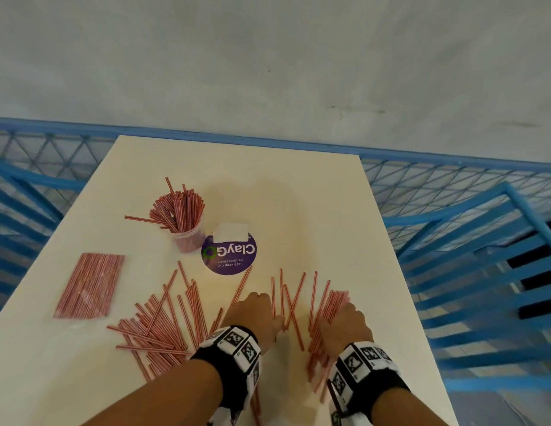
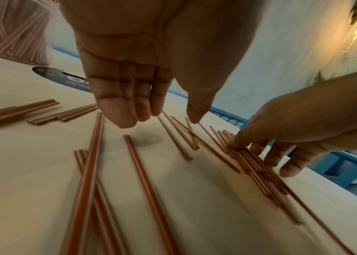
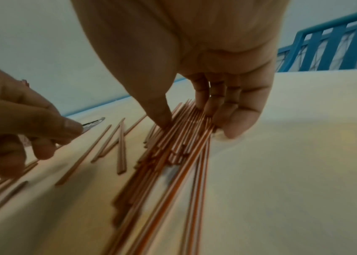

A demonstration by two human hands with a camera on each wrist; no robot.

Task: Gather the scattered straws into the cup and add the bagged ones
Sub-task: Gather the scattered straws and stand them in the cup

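Note:
Red-and-white striped straws lie scattered on the cream table (image 1: 329,210). A clear cup (image 1: 188,238) at the back left is full of straws. The flat bag of straws (image 1: 89,285) lies at the left. My left hand (image 1: 255,309) hovers over a few loose straws (image 1: 286,302) in the middle. In the left wrist view this left hand (image 2: 162,119) has loosely curled fingers and holds nothing. My right hand (image 1: 341,315) is down on a bundle of straws (image 3: 179,146) near the right edge. The right hand (image 3: 186,120) pinches the bundle between thumb and fingers.
A large loose pile of straws (image 1: 157,327) lies at the front left. A round purple ClayGo sticker (image 1: 229,256) with a white card on it sits beside the cup. Blue metal railings (image 1: 471,272) surround the table, close to its right edge.

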